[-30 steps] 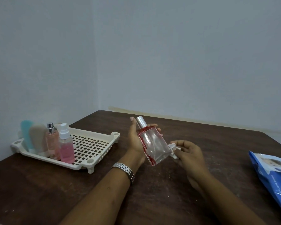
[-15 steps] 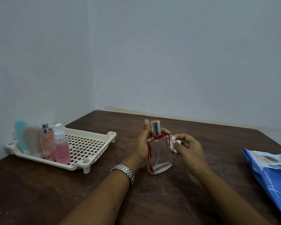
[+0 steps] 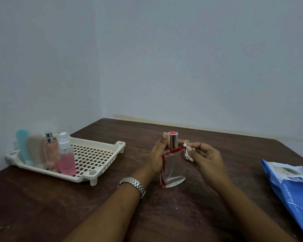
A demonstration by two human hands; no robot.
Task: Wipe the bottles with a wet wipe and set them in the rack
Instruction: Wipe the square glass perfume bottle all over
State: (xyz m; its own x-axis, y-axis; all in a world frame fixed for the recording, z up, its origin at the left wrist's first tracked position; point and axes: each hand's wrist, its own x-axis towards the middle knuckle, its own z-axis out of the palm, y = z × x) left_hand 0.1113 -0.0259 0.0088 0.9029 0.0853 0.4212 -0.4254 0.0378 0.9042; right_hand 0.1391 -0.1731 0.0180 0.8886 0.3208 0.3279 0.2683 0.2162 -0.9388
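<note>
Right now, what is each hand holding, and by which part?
The left hand grips the glass bottle at its shoulder, just below the cap. The right hand pinches a crumpled wipe against the bottle's upper right edge.

We are seeing a clear, glossy glass bottle (image 3: 173, 169) with a shiny metal cap (image 3: 173, 142), a soft white wipe (image 3: 189, 157), a matt cream plastic rack (image 3: 98, 172), a scuffed dark wooden table (image 3: 42, 198), a glossy blue plastic pack (image 3: 296, 194), a polished metal watch band (image 3: 133, 185)
</note>
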